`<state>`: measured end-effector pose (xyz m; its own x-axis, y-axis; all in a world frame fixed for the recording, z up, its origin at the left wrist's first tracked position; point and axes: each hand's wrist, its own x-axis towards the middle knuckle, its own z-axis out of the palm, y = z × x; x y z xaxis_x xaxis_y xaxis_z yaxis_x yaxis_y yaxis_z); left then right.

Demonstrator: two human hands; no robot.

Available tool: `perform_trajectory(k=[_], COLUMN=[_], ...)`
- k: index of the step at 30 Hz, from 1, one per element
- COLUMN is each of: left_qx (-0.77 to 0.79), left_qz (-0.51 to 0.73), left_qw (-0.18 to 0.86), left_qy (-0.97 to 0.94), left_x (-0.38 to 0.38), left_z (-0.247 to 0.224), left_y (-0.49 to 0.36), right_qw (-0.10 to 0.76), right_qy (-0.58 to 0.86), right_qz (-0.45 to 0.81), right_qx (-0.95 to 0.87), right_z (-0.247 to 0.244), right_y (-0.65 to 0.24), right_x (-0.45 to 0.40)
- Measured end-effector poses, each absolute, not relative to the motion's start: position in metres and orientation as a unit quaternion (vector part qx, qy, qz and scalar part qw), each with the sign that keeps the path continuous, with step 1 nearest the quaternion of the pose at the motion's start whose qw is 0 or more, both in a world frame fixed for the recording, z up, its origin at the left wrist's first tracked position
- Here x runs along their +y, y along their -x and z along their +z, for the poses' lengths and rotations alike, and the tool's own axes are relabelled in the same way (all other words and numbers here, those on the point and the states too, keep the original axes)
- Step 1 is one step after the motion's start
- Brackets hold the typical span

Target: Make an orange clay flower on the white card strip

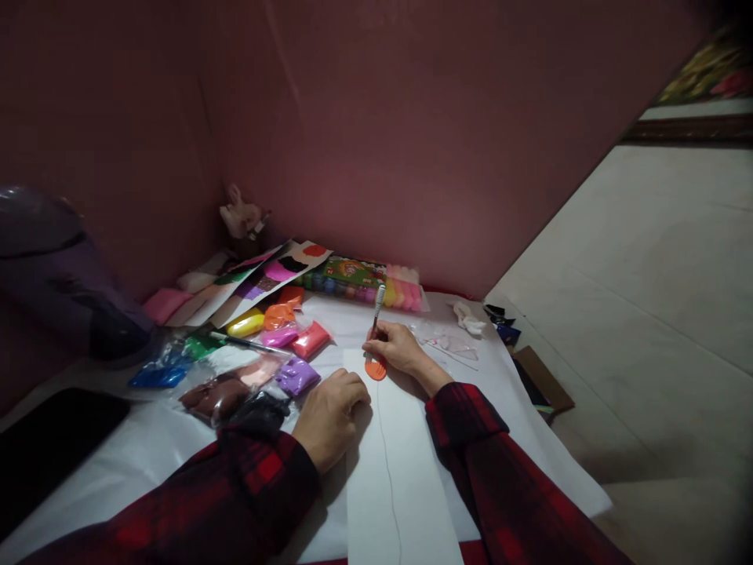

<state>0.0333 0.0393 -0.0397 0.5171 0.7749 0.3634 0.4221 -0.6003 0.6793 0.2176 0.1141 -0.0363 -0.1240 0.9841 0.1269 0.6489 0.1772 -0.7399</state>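
My right hand point(395, 345) pinches a small metal fork point(377, 310) with a ridged handle, held nearly upright. Its prongs touch a flat orange piece of clay point(376, 370), which has line marks across it. The clay lies near the far end of a white paper strip point(394, 471), at the top of a thin drawn line running down the strip. My left hand point(334, 416) rests curled in a loose fist at the strip's left edge, just left of the clay. Nothing shows between its fingers, though their tips are partly hidden.
Several clay packets point(297, 377) in many colours crowd the left, with a pen point(250, 343) across them. Behind are painted cards point(276, 275) and a clay pack point(365, 282). A dark flat object point(59, 447) and a purple container point(64, 275) stand left; plastic wrappers point(452, 344) lie right.
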Motion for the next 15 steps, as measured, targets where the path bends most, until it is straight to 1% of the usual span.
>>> perform_trajectory(k=[9,15], left_qx=[0.357,0.355], left_qz=[0.341,0.338], left_qw=[0.262,0.264], left_qy=[-0.829,-0.83], left_x=[0.0392,0.0388], left_z=[-0.0393,-0.0384], left_y=[-0.0336,-0.0332], right_qw=[0.271,0.258], right_qy=[0.633,0.648], right_qz=[0.236,0.227], right_qx=[-0.686,-0.68], right_z=[-0.0318,-0.0314], right_y=[-0.2133,-0.214], right_x=[0.1194,0.123])
